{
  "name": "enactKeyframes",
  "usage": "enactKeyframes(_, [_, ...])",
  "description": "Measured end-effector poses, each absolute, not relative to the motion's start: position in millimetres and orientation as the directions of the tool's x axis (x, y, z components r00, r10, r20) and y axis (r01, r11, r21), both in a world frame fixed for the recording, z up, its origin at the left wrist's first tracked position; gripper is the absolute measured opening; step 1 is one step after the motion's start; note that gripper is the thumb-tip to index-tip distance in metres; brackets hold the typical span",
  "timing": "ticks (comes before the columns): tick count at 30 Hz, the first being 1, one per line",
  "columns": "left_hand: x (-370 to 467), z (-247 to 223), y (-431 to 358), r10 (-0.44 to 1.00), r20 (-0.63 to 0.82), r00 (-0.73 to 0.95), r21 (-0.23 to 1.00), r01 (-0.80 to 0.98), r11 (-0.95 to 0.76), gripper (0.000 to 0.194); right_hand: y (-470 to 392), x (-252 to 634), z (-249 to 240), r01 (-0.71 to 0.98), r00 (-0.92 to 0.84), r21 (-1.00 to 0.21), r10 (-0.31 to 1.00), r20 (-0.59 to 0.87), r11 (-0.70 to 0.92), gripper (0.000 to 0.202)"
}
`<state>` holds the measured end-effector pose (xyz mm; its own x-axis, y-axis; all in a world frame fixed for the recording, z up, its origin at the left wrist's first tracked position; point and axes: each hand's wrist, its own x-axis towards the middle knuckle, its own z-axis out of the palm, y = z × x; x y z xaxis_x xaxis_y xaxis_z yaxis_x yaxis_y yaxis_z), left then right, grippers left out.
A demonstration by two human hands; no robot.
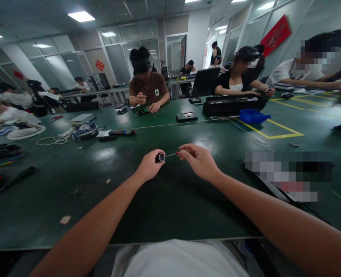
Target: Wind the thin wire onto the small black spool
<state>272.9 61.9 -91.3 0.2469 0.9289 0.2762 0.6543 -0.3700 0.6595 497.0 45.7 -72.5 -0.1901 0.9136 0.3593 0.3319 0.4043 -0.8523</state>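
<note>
Above the green table (170,207), my left hand (151,165) is closed round a small black cylindrical part (160,157), whose round, silvery end faces me. My right hand (198,161) grips a screwdriver (178,153) with a reddish handle. Its thin metal shaft points left and reaches the edge of the black part; whether the tip touches it is too small to tell. Both hands are near the middle of the view, a short distance apart.
A blue tray (253,116) and a long black casing (231,105) lie at the back right. An opened device (187,116) is beyond my hands. Cables (84,130) and a pen-like tool (122,132) lie left. A person (149,90) works opposite.
</note>
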Motion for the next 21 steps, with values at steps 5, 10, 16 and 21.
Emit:
enactKeyframes(5, [271.1,-94.3,63.7,0.911,0.321,0.259,0.645,0.644,-0.411,0.03,46.5,497.4,-73.9,0.358,-0.204,-0.843,0.915,0.349,0.401,0.022])
enactKeyframes(10, [269.5,-96.7,64.7,0.897,0.334,0.288,0.637,0.632,-0.441,0.032,46.0,496.7,-74.0,0.353,-0.21,-0.844,0.913,0.35,0.405,0.024])
enactKeyframes(16, [270.9,-93.6,63.4,0.899,0.327,0.292,0.646,0.625,-0.438,0.032,46.5,496.6,-73.2,0.377,-0.161,-0.844,0.924,0.346,0.382,0.022])
enactKeyframes(21, [269.9,-92.5,63.8,0.901,0.316,0.296,0.643,0.631,-0.433,0.034,47.3,497.2,-72.9,0.382,-0.164,-0.842,0.924,0.344,0.381,0.021])
